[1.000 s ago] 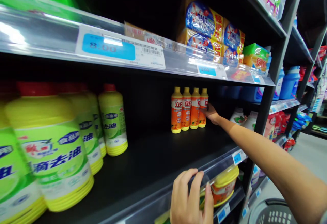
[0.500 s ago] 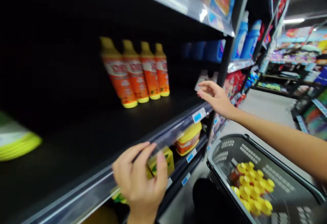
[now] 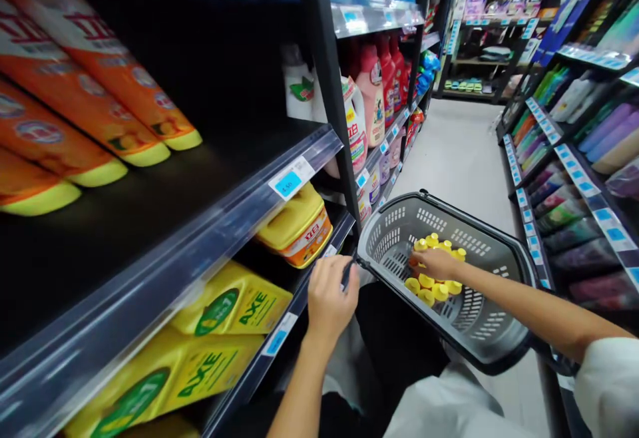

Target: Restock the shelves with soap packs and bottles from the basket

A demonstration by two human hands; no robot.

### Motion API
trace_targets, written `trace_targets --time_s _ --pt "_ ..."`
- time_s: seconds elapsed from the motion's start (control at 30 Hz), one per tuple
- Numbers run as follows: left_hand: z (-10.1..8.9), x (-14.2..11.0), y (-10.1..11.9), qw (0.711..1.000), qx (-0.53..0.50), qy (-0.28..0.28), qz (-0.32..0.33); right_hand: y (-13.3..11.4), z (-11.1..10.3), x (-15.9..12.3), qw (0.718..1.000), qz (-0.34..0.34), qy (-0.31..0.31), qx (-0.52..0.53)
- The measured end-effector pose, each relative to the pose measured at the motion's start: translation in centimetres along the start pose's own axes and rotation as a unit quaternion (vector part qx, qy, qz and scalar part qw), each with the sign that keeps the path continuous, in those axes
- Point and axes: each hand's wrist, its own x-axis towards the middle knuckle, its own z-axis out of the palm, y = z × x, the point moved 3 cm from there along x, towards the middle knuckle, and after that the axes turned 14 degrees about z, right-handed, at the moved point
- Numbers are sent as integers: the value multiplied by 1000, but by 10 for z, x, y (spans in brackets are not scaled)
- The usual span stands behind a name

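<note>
My left hand (image 3: 331, 301) is shut on the dark handle (image 3: 348, 273) of a grey perforated plastic shopping basket (image 3: 399, 215), which hangs in front of me. My right hand (image 3: 434, 263) reaches into the basket, its fingers down among several yellow bottle caps (image 3: 433, 285). The bottle bodies under those caps are hidden. To the left, several orange dish-soap bottles (image 3: 84, 85) with yellow bases stand on a black shelf, out of reach of both hands.
A clear price rail (image 3: 164, 225) edges the black shelf. Yellow AXE jugs (image 3: 229, 305) sit below it. Pink and white detergent bottles (image 3: 372, 88) line the shelves ahead. Pale floor (image 3: 449, 152) runs down the aisle, with packaged goods (image 3: 584, 178) on shelves to the right.
My view has swung right and down, bringing the whole basket into sight. My right hand moved from beside the shelf into the basket. My left hand moved from the shelf rail onto the basket handle.
</note>
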Motion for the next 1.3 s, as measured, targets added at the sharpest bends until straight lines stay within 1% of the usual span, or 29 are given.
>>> trace_targets --time_s 0.03,0.1,0.17,0.23,0.3,0.43,0.57,0.67,0.77,0.87,0.9,0.97,1.07,1.1,1.17,1.23,1.3 --pt "13 -9 -1 999 -2 -31 -10 -4 15 -2 1000 -8 -13 -14" --pt "32 -25 -2 995 -5 -92 -26 -14 38 -4 998 -26 -33 -42" --pt "45 -36 -1 991 -7 -132 -35 -23 53 -3 996 -43 -46 -68" --pt "51 -42 0 989 -9 -144 -37 -30 63 -1 993 -55 -50 -90" --pt "54 -44 1 989 -16 -140 -37 -34 71 3 991 -63 -45 -107" --pt "57 -44 -2 991 -24 -129 -37 -36 84 8 989 -68 -31 -127" --pt "60 -46 -5 990 -17 -133 -38 -32 92 10 989 -52 -32 -132" --pt "62 -47 -4 989 -20 -140 -42 -32 91 7 991 -40 -29 -125" --pt "64 -47 -2 988 -28 -148 -46 -32 81 2 993 -28 -22 -114" --pt "65 -47 -3 987 -29 -151 -47 -29 56 -3 995 -11 0 -101" --pt "66 -47 -4 987 -31 -151 -49 -27 43 -4 995 -4 15 -96" --pt "67 -49 -6 986 -41 -152 -57 -23 11 -7 995 9 48 -87" --pt "70 -49 -10 983 -74 -145 -80 -23 -55 -14 991 1 108 -80" --pt "71 -48 -11 982 -90 -141 -92 -26 -81 -18 986 -15 148 -80" --pt "73 -46 -12 974 -131 -135 -123 -35 -134 -28 966 -50 240 -80" --pt "74 -44 -13 962 -180 -125 -164 -46 -185 -38 939 -73 330 -62" --pt "74 -42 -14 946 -231 -106 -202 -56 -231 -46 918 -81 388 -17"
